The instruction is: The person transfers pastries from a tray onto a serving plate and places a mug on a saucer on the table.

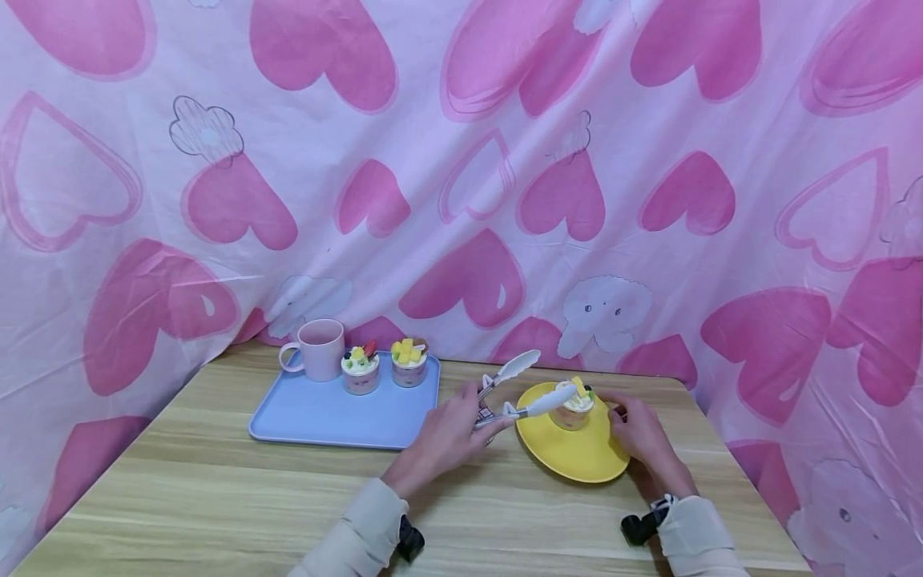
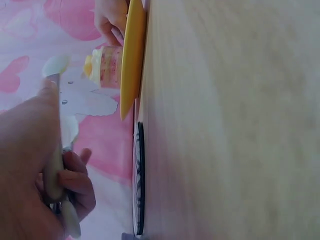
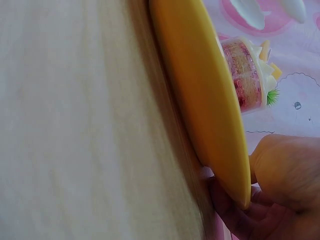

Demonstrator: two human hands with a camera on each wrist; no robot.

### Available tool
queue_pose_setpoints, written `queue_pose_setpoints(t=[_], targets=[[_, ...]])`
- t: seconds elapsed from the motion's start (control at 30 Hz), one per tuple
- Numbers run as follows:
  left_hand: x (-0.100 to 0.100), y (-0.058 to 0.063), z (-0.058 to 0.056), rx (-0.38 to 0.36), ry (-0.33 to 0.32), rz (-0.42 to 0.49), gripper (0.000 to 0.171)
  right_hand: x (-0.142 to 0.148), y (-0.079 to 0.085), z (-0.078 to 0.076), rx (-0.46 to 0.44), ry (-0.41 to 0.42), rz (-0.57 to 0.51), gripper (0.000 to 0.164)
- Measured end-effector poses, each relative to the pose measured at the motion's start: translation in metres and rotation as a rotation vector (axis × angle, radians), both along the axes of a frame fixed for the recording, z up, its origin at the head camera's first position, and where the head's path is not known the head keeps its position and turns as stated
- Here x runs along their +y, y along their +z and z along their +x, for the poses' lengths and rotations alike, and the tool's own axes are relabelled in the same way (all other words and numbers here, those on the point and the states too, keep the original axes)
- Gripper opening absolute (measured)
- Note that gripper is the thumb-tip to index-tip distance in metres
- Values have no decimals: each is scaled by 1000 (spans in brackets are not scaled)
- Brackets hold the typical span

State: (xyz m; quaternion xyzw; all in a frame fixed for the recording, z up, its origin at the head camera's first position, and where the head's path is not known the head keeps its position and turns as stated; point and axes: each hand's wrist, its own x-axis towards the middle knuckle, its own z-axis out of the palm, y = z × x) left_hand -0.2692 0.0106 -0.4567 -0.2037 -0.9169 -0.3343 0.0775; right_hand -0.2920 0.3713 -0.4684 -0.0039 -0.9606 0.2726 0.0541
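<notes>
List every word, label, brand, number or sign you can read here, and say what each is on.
There is no readable text in any view.
Mug, tray, plate, dessert cups, tongs: no lettering shows.
Cloth: hearts and cartoon drawings, no words seen.
Mat by the left hand: patterned, too blurred and hidden to tell whether it bears writing.

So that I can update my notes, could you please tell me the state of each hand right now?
Left hand: holding the tongs, their tips apart.
Right hand: gripping the yellow plate by its rim.
</notes>
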Motion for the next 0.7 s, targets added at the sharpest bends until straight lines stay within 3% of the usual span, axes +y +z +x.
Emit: queue_pose_setpoints(t=[0.2, 0.3, 0.7], targets=[[-8, 3, -1, -84, -25, 167, 77, 0, 1, 0, -6, -4, 0, 44], [-13, 4, -2, -85, -23, 219, 80, 1, 0, -1, -7, -6, -1, 44], [-34, 8, -2, -54, 52, 256, 83, 0, -1, -1, -3, -6, 2, 44]])
